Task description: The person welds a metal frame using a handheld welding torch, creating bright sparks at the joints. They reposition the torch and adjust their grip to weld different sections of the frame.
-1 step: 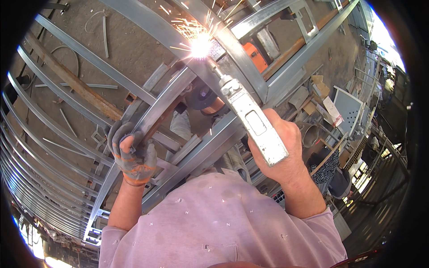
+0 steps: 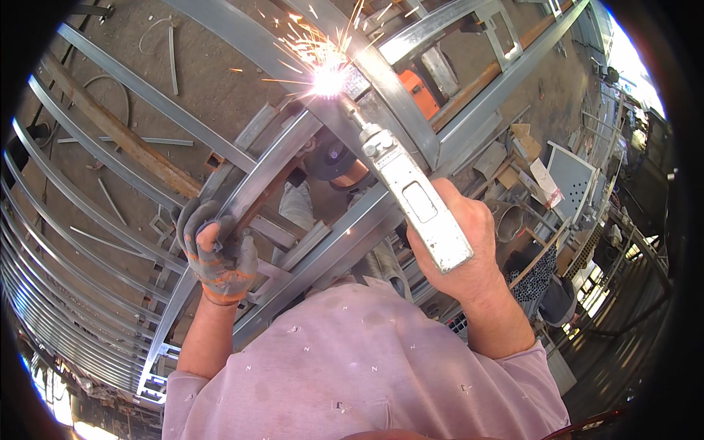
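My right hand [image 2: 466,235], bare, is wrapped round a worn white welding gun [image 2: 422,202]. The gun slants up and left, and its nozzle reaches a bright welding spot [image 2: 328,81] that throws orange sparks. Glare hides the exact contact point, which lies by a joint of the grey steel frame [image 2: 400,103]. My left hand [image 2: 218,253], in a grey and orange glove with bare skin showing at one finger, is closed round a shiny square steel tube [image 2: 268,165]. That tube runs up and right to near the weld.
Long parallel steel bars [image 2: 95,183] fan out at the left, with a rusty bar [image 2: 125,139] among them. A wire spool [image 2: 341,169] sits below the frame, and an orange box-like thing [image 2: 418,94] lies beyond it. Scrap metal and a perforated panel [image 2: 568,183] crowd the right.
The sparks spread in a different pattern, and the glow is slightly smaller. Both hands, the gun and the tube hold the same positions.
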Demonstrator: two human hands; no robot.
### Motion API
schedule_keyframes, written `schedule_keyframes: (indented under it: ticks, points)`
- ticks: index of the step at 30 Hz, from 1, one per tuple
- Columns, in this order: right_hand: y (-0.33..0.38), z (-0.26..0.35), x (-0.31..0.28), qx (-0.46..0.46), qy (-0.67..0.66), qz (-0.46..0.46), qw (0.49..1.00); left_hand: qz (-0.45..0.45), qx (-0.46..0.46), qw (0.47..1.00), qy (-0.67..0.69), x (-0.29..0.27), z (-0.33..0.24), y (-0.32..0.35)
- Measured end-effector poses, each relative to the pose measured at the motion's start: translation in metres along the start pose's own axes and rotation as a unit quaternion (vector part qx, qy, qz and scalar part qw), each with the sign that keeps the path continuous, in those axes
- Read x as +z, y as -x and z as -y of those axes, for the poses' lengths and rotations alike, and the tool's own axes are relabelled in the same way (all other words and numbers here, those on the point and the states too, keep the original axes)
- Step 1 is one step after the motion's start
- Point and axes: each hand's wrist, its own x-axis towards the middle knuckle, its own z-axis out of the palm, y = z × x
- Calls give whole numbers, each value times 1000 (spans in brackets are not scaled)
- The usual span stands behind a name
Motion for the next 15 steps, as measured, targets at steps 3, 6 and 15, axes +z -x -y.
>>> schedule_keyframes:
  ticks: [3,6,15]
  points:
    - [1,0,0,6,2,5,1000,-4,6,1000,6,1,2,2]
    - [2,-1,-1,4,1,7,1000,-11,4,1000,13,2,4,2]
    - [4,-3,-2,20,0,12,1000,-14,-8,1000,-1,1,0,1]
